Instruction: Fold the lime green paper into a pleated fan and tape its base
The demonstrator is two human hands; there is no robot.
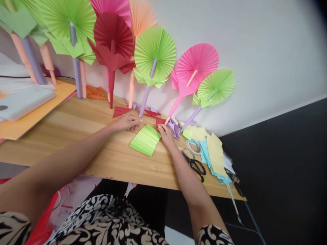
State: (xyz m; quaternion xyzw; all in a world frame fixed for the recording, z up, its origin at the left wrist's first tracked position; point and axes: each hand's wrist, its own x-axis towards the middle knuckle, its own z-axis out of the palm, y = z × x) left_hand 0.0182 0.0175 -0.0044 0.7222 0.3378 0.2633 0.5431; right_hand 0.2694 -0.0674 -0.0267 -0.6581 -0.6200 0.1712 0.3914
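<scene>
Patterned shirt (107, 224) nearest; pleated green paper (145, 140) on the surface (112, 163), between your curled left hand (127, 122) and right hand (165, 135); cannot tell whether either grip holds anything; handle the paper lightly, avoiding flattening

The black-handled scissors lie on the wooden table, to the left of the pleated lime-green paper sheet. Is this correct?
Not quite: the side is wrong. In the head view, the black-handled scissors lie on the wooden table, to the right of the pleated lime-green paper sheet.
</scene>
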